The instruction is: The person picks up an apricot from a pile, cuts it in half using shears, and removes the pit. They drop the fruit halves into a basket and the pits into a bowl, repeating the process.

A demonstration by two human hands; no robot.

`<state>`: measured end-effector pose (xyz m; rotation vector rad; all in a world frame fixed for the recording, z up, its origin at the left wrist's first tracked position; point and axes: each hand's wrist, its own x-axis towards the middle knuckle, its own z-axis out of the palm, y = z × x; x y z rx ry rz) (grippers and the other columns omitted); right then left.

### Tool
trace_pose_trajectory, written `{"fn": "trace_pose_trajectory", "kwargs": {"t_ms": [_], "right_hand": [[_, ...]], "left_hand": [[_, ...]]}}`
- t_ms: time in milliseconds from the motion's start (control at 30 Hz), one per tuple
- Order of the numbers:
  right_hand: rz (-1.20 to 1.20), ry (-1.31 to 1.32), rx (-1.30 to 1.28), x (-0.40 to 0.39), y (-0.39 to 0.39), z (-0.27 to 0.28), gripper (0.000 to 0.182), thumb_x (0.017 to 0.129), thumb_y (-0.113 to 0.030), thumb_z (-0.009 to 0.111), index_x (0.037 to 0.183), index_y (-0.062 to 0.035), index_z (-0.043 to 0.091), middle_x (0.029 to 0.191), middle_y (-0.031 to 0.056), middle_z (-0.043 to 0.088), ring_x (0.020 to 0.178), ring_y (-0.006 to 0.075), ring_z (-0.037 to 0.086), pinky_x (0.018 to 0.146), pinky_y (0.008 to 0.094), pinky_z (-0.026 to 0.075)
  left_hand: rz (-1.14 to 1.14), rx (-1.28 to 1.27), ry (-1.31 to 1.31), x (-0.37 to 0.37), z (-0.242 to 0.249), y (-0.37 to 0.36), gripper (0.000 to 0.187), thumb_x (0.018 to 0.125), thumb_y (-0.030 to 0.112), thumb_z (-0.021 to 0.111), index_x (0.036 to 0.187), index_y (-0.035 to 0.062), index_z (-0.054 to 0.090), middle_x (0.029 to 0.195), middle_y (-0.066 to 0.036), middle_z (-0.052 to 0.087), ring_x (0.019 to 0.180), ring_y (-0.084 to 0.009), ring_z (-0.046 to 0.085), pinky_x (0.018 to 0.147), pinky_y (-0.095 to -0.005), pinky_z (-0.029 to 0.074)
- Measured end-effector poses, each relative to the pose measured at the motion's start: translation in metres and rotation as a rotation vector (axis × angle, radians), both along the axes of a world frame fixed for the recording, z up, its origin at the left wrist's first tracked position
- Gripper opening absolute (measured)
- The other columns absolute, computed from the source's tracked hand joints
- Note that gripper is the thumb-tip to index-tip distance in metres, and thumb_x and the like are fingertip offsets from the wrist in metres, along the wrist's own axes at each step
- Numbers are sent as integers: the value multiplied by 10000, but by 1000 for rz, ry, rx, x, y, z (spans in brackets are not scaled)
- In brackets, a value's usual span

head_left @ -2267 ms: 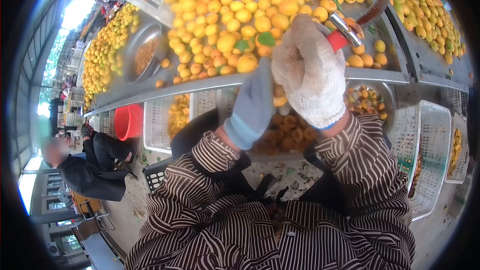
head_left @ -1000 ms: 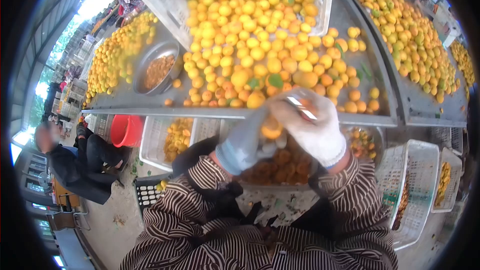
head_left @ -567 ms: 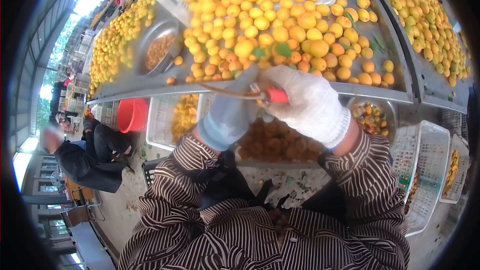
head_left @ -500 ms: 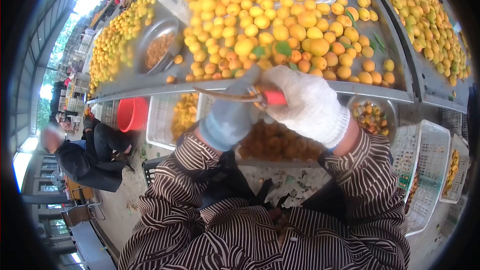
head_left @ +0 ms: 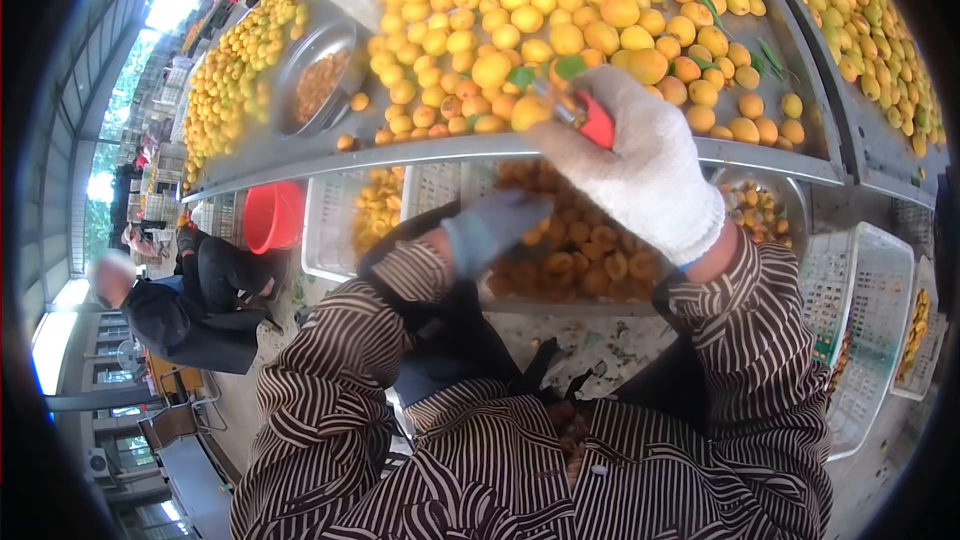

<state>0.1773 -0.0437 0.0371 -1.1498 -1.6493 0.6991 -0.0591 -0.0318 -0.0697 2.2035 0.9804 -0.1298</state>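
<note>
My right hand (head_left: 640,165), in a white glove, is closed around the red handle of a knife (head_left: 597,122) at the front edge of the metal table. The knife's blade is hard to make out now. Apricots (head_left: 480,40) lie heaped just beyond that hand, with a few green leaves among them. Lower and to the left, my left hand (head_left: 492,228) in a blue-grey glove is smeared by motion. It hovers at the left side of a crate of apricot halves (head_left: 590,255) under the table edge; its fingers are too blurred to read.
A metal bowl (head_left: 285,90) with brownish pieces stands on the table at left. Below the edge are a red bucket (head_left: 272,218), a white crate (head_left: 330,230) and another metal bowl (head_left: 790,215). White crates (head_left: 865,340) stand at right. Another person (head_left: 190,310) sits at left.
My hands have parted. The left one has dropped down toward the crate of apricot halves; the right one, with the knife, has shifted up and slightly right.
</note>
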Motion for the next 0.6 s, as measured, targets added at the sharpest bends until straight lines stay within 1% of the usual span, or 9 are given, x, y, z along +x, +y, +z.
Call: {"fn": "trace_pose_trajectory", "kwargs": {"t_ms": [33, 100, 167, 200, 267, 300, 400, 467, 600], "right_hand": [[-1, 0, -1, 0, 0, 0, 327, 809, -269, 758, 936, -6, 612, 708, 95, 624, 648, 145, 617, 593, 304, 496], [35, -112, 106, 1, -1, 0, 396, 802, -351, 756, 941, -11, 606, 755, 183, 637, 709, 347, 669, 594, 396, 527], [21, -127, 133, 3, 1, -2, 403, 802, -359, 753, 955, -17, 604, 733, 169, 634, 688, 352, 663, 584, 407, 522], [25, -123, 67, 5, 1, 1, 385, 807, -342, 749, 953, -14, 610, 731, 151, 623, 662, 284, 646, 593, 364, 516], [24, -118, -2, 7, 0, 4, 367, 813, -325, 745, 950, -10, 616, 729, 133, 613, 635, 216, 630, 602, 322, 509], [34, -111, -8, 8, 0, 5, 369, 811, -324, 748, 953, -10, 617, 737, 131, 616, 641, 213, 632, 604, 321, 512], [51, -97, -29, 8, -1, 4, 368, 806, -319, 754, 958, -11, 620, 752, 126, 624, 655, 214, 640, 613, 320, 519], [58, -90, -42, 9, -2, 2, 366, 804, -315, 757, 961, -13, 622, 759, 124, 629, 664, 218, 646, 620, 318, 524], [61, -108, 44, 6, -2, 0, 333, 807, -285, 761, 954, -22, 621, 776, 117, 639, 689, 241, 668, 639, 323, 539]], "left_hand": [[-212, 76, 132, -4, -23, 0, 445, 972, 246, 517, 1362, 30, 496, 1309, -223, 547, 1182, -358, 554, 1031, -372, 453], [-427, 150, 262, 3, -54, -6, 432, 962, 267, 532, 1341, 60, 524, 1313, -217, 547, 1148, -357, 578, 1004, -367, 473], [-535, -100, 678, 21, -66, -21, 378, 945, 315, 561, 1250, 95, 605, 1263, -191, 594, 1084, -346, 621, 943, -375, 503], [-538, -100, 679, 20, -70, -26, 378, 945, 315, 561, 1250, 95, 605, 1263, -191, 594, 1084, -346, 621, 943, -375, 503], [-20, -298, 610, 16, -77, -35, 325, 933, 325, 569, 1144, 99, 671, 1157, -149, 659, 1039, -321, 651, 883, -383, 525], [-24, -299, 611, 14, -82, -36, 325, 933, 325, 569, 1144, 99, 671, 1157, -149, 659, 1039, -321, 651, 883, -383, 525], [-99, -205, 709, 9, -102, -35, 312, 903, 340, 595, 1100, 125, 704, 1072, -141, 687, 1060, -306, 647, 884, -385, 523], [-730, -30, 865, 5, -119, -32, 358, 877, 387, 624, 1109, 126, 705, 1082, -153, 680, 1066, -302, 643, 885, -390, 518], [-605, 8, 800, -13, -142, -38, 307, 896, 165, 582, 1181, 85, 665, 1092, -154, 694, 973, -309, 685, 837, -397, 545]]}}
